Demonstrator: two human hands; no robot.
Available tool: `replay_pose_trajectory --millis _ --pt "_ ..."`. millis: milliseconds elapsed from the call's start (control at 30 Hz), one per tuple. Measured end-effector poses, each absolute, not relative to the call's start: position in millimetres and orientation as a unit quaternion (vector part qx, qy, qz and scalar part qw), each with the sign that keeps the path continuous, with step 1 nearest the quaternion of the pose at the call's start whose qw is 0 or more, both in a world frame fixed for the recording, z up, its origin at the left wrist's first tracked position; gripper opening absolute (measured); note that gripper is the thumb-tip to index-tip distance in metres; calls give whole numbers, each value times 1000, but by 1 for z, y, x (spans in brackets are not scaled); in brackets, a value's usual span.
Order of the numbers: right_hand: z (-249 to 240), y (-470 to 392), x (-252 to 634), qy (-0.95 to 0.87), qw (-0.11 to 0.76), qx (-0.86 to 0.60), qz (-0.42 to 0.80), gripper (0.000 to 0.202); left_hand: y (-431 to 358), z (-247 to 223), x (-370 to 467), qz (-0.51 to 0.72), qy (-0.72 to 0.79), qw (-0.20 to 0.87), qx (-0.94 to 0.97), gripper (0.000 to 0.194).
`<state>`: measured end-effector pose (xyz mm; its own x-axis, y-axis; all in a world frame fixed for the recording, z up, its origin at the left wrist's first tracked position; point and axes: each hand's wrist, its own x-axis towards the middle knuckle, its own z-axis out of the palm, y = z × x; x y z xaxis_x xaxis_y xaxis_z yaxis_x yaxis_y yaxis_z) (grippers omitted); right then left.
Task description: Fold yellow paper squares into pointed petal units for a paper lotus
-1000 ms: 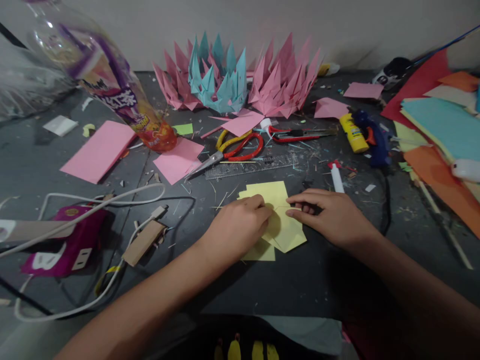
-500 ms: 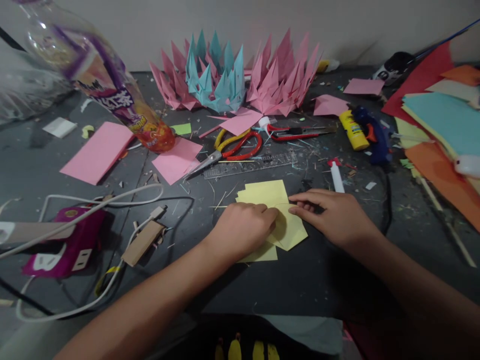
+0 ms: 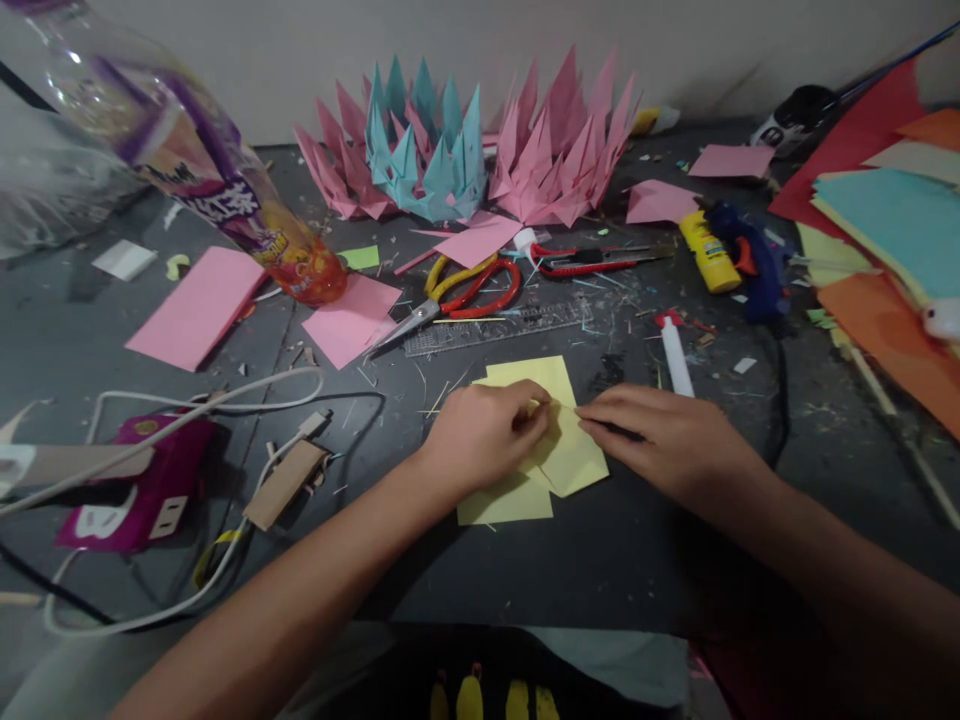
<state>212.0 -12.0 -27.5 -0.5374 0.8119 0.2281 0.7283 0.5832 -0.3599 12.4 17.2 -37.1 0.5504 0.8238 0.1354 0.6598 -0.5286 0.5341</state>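
Note:
My left hand (image 3: 484, 430) rests over yellow paper sheets, thumb and forefinger pinched at the upper edge of a partly folded yellow sheet (image 3: 576, 460). On the opposite side, my right hand (image 3: 667, 430) pinches that sheet's right corner between thumb and fingers. Other yellow sheets (image 3: 529, 371) lie under it on the dark table (image 3: 600, 570), partly hidden by my left hand. Beyond them lie a clear ruler (image 3: 495, 332) and scissors (image 3: 431, 308) with red and yellow handles.
Folded pink (image 3: 566, 165) and blue paper shapes (image 3: 427, 165) stand at the back. A drink bottle (image 3: 247, 200) is at left, near a purple power strip (image 3: 142, 485) with cables. At right are a glue stick (image 3: 709, 255), a blue glue gun (image 3: 754, 265) and coloured paper (image 3: 892, 225).
My left thumb and forefinger have come up into a visible pinch on the paper. My right fingers have drawn together at its corner. The view has shifted slightly.

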Motion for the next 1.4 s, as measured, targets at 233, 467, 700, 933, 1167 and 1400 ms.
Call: replay_pose_trajectory --millis 233,467,700,933,1167,1400 --pt "-34 -1 213 -855 230 -438 157 27 21 -29 5 252 380 311 834 11" --pt "-36 8 210 -859 247 -410 183 25 13 -40 0 195 371 221 880 11" --pt "-34 11 220 -896 189 -355 187 33 16 -46 -3 212 366 147 894 19" --pt "-33 11 222 -919 177 -320 149 44 18 -44 -1 183 349 109 913 20" --pt "-33 11 224 -938 147 -290 122 46 17 -44 -1 174 344 76 920 22" --pt "-31 11 224 -936 131 -296 139 41 14 -42 -2 156 325 25 932 20"
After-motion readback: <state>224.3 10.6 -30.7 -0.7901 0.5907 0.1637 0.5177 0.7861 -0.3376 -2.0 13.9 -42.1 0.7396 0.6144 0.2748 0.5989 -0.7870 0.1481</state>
